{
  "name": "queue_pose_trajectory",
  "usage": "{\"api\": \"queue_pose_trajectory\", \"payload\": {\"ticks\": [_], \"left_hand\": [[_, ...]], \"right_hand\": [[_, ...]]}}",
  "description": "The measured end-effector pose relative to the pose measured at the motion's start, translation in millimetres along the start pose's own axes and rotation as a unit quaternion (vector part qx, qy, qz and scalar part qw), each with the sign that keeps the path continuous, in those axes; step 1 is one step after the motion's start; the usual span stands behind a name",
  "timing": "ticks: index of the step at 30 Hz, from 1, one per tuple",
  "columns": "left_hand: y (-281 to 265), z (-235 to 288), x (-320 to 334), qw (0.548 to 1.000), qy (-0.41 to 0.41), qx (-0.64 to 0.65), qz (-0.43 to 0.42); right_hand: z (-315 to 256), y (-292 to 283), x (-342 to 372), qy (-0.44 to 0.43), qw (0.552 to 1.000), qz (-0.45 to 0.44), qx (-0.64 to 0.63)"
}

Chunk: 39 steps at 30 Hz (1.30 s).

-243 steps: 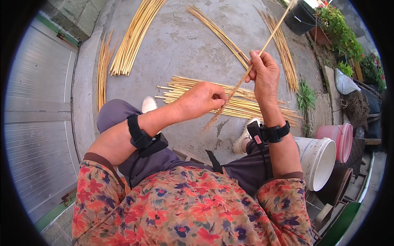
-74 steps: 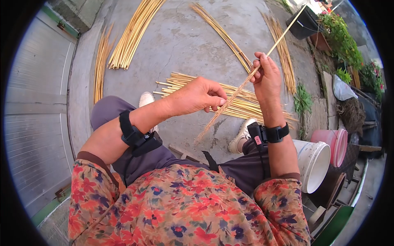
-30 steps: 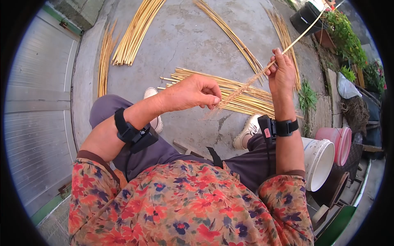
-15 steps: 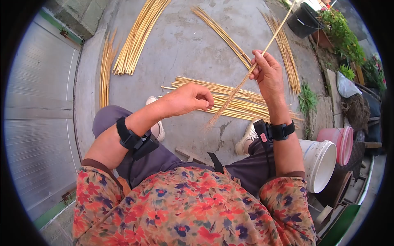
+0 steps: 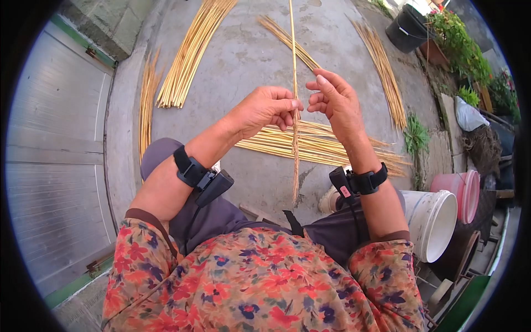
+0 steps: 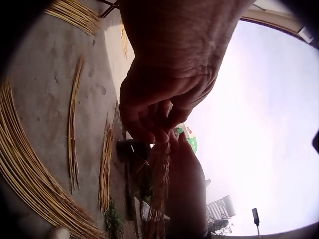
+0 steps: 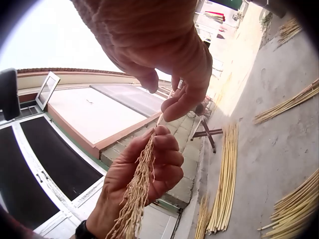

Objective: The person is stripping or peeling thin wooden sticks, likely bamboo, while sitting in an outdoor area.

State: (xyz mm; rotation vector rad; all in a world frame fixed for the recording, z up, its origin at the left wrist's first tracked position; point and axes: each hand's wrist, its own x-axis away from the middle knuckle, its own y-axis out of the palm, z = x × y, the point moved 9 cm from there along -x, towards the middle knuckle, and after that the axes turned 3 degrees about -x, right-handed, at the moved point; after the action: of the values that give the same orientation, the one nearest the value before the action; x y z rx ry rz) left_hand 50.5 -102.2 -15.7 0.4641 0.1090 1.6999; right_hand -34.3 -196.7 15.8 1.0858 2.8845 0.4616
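Note:
My left hand (image 5: 265, 110) pinches a dry sorghum stalk (image 5: 295, 55) between thumb and fingers, just where its brushy head (image 5: 296, 160) begins. The stalk stands nearly straight in the head view, its head hanging towards my lap. Close by on the right is my right hand (image 5: 338, 105), off the stalk, fingers loosely bent and holding nothing. In the right wrist view the stringy seed head (image 7: 137, 194) spreads below my left fist (image 7: 149, 164). Beneath the hands a pile of stalks (image 5: 276, 145) lies across the concrete, partly hidden by the left hand.
More stalk bundles lie around: a thick one (image 5: 196, 55) and a thin one (image 5: 146, 105) at left, a small one (image 5: 285, 39) ahead, another (image 5: 381, 72) at right. White (image 5: 440, 227) and pink (image 5: 470, 196) buckets stand at right. A metal door (image 5: 61, 144) is at left.
The stalk has swung from slanting to upright and moved left. My left hand has moved up and taken hold of it; my right hand has let go, having held it earlier.

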Motion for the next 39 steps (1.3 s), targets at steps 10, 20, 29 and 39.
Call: {"api": "queue_pose_trajectory", "payload": {"ticks": [10,20,29,39], "left_hand": [[-41.4,30.9,7.8,0.98,0.102,-0.018,0.169],[-21.5,24.8,-3.2,0.986,0.108,-0.034,0.121],[-14.4,24.8,0.3,0.992,0.095,0.003,0.078],[-20.2,39.5,14.1,0.973,0.154,-0.084,0.149]], "right_hand": [[41.2,31.2,49.7,0.124,0.979,-0.144,0.071],[48.7,34.2,43.8,0.108,0.984,-0.122,0.071],[39.8,28.4,39.4,0.101,0.983,-0.122,0.094],[28.0,27.6,28.1,0.04,0.988,-0.079,0.126]]}}
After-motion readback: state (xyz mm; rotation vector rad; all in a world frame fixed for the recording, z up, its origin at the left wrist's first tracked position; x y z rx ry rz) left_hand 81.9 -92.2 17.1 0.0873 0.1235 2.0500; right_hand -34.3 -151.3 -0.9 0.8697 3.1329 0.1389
